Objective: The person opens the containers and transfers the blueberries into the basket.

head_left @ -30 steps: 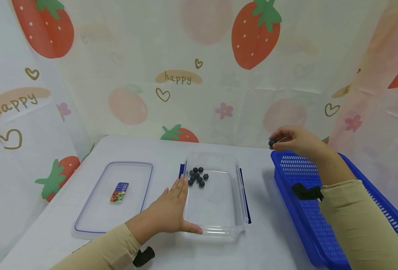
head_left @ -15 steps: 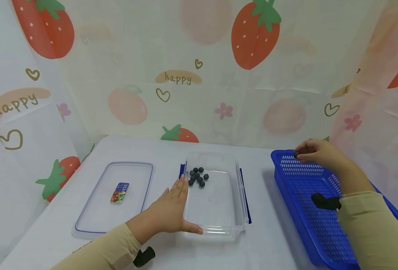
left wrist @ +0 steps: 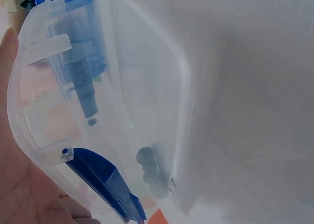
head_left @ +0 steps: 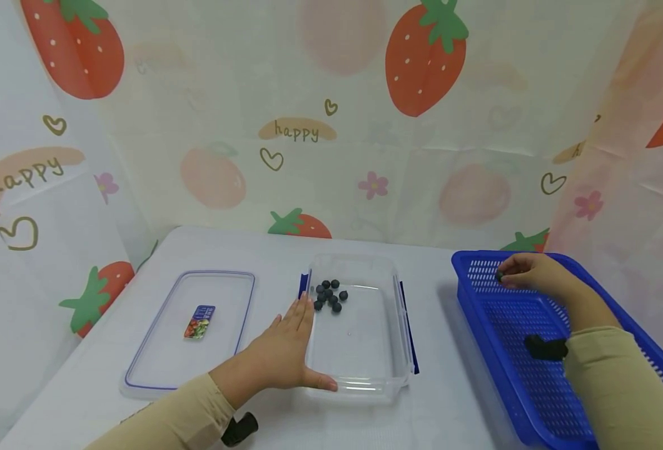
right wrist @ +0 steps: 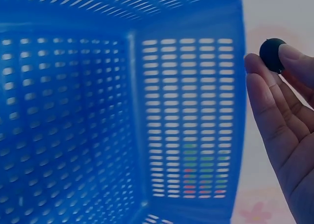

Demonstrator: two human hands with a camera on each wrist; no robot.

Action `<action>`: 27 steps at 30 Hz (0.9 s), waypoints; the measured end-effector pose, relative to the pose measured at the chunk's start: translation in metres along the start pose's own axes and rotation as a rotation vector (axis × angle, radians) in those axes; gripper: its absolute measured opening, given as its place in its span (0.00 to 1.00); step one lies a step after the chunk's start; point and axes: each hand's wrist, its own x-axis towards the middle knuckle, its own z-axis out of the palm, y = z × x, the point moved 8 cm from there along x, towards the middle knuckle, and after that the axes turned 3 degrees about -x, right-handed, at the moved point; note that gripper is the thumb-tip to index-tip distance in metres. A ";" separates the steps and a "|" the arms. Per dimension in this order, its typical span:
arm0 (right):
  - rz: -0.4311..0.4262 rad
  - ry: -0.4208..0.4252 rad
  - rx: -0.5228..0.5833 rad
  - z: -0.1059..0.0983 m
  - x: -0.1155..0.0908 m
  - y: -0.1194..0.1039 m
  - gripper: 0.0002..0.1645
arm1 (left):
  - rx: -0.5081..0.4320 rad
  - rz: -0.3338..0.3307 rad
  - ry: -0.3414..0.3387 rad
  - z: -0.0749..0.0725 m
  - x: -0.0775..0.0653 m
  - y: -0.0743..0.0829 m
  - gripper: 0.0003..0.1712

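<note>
My right hand (head_left: 540, 275) pinches a blueberry (right wrist: 273, 55) between thumb and fingertips, above the far end of a blue plastic basket (head_left: 486, 356). Seen from the right wrist, the basket's slotted walls stand beside the fingers. My left hand (head_left: 278, 355) rests with straight, spread fingers against the left side and near corner of a clear plastic container (head_left: 359, 350). Inside that container, several blueberries (head_left: 331, 295) cluster at the far left. From the left wrist, part of the palm shows along the container's rim, and a blue side latch (left wrist: 105, 182) hangs down; the fingertips are partly hidden.
A clear lid (head_left: 162, 356) with a blue seal and a printed label (head_left: 199, 322) lies left of the container. All stand on a white-covered table (head_left: 438, 412). A strawberry-print curtain (head_left: 365, 156) rises behind and at both sides.
My right hand has moved right and lowered, from beyond the basket's far left corner to over its far end, still pinching the blueberry. My left hand and the container have stayed put.
</note>
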 end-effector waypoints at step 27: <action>0.055 -0.037 0.027 0.013 -0.001 0.020 0.15 | 0.007 -0.007 -0.013 0.004 0.001 -0.002 0.78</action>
